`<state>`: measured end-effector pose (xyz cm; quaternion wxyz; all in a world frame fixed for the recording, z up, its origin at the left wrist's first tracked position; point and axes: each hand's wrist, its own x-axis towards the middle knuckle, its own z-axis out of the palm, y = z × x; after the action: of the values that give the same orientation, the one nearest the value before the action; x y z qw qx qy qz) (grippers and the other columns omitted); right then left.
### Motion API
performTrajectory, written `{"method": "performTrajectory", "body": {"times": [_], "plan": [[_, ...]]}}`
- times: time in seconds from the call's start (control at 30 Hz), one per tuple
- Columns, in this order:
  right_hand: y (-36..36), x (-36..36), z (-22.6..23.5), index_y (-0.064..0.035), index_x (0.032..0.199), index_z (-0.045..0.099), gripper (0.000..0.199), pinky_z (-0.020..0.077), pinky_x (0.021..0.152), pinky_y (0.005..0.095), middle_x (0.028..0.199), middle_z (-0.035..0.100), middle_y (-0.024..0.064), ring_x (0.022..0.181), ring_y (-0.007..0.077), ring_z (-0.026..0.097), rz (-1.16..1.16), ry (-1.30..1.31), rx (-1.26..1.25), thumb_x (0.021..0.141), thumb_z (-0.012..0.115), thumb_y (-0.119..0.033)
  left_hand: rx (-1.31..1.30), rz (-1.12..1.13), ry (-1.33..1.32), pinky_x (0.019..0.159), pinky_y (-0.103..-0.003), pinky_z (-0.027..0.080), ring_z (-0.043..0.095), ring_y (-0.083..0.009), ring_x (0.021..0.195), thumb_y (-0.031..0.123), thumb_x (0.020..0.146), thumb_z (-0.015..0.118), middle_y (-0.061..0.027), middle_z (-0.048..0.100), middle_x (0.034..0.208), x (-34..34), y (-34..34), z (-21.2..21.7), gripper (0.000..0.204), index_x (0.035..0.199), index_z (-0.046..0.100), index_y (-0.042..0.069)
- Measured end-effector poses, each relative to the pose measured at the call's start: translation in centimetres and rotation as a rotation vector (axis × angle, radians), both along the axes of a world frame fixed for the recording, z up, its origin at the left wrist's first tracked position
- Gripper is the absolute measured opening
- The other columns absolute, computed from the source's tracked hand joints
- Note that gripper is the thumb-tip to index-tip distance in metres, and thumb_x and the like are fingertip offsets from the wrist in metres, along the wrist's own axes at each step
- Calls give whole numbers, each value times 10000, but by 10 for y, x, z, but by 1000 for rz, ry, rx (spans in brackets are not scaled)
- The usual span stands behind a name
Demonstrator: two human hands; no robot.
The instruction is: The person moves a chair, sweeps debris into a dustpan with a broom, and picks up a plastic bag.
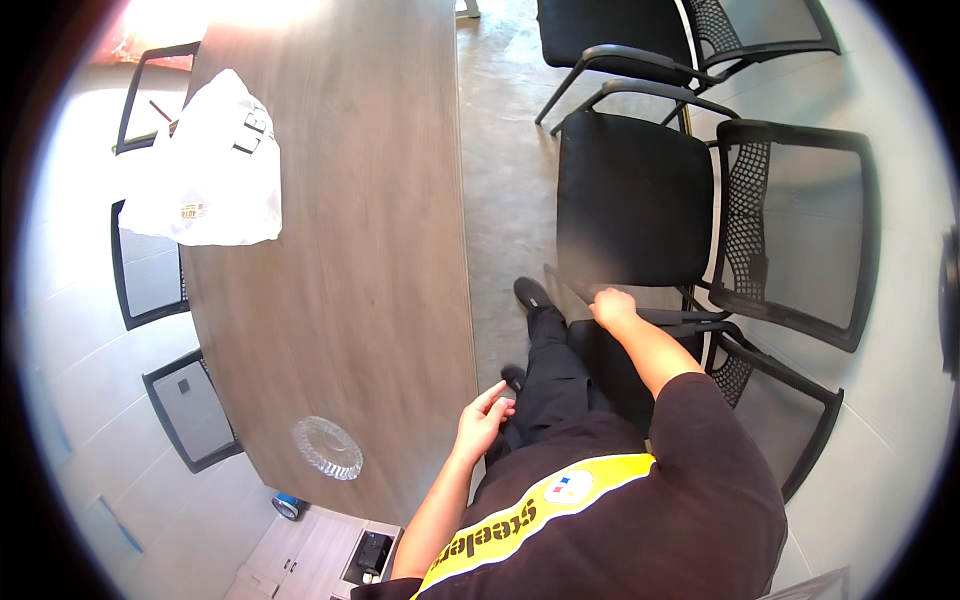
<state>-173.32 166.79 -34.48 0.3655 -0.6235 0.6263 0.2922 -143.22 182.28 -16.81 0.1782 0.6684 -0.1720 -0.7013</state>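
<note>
Long wood-grain table (350, 250) on grey tiled floor (505, 180), black mesh-back chairs (760, 45) along right, more chairs (150, 270) on left, pale low cabinet (300, 560) at bottom, bright glare at top

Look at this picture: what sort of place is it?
Probably a meeting room or office: a long wooden table with black mesh-backed chairs along both sides, and a tiled floor. The right hand rests on a chair seat.
</note>
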Motion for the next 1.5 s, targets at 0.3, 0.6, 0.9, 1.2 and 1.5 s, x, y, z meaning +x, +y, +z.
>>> {"method": "performTrajectory", "body": {"times": [0.3, 0.6, 0.9, 1.2, 1.5], "plan": [[-8, 10, 11, -129, 1096, 756, 292, 434, 1029, 412, 1189, 702, 115, 1165, 259, 641, -8, 197, -59, 885, 563, -184, -66, 127, -42, 820, -275, 533, 662, -118, 915, 159, 1005, 577, -91, 707, 1096, 40, -2, 32, 432, 1420, 528, 51], [-78, 5, 80, -129, 1217, 697, 369, 471, 1036, 402, 1288, 652, 122, 1214, 303, 604, -221, -52, -14, 884, 569, -221, -201, 137, 54, 815, -274, 537, 682, -142, 930, 147, 1013, 545, -90, 711, 1085, 61, -67, 32, 436, 1427, 504, 18], [-224, -33, 41, -106, 1111, 741, 331, 522, 952, 373, 1127, 716, 136, 1067, 285, 678, -173, -231, -29, 844, 615, -255, -301, 16, 94, 796, -248, 511, 620, -80, 878, 146, 994, 583, -53, 714, 1054, 36, -277, 9, 420, 1403, 553, 58], [-538, -12, 56, -45, 1138, 634, 353, 400, 1022, 471, 1176, 597, 142, 1167, 346, 524, 2, -259, -983, 845, 697, -232, -196, -27, -22, 811, -253, 512, 621, -78, 904, 147, 983, 596, -51, 722, 1046, -8, -510, 3, 423, 1392, 562, 44], [-634, -60, 36, -37, 1082, 724, 625, 517, 907, 474, 1110, 696, 211, 1056, 365, 655, -65, -71, 26, 914, 518, -603, 35, -46, -35, 757, -228, 502, 600, -59, 837, 157, 984, 598, -27, 722, 1038, -32, -585, -5, 423, 1396, 564, 64]]}}
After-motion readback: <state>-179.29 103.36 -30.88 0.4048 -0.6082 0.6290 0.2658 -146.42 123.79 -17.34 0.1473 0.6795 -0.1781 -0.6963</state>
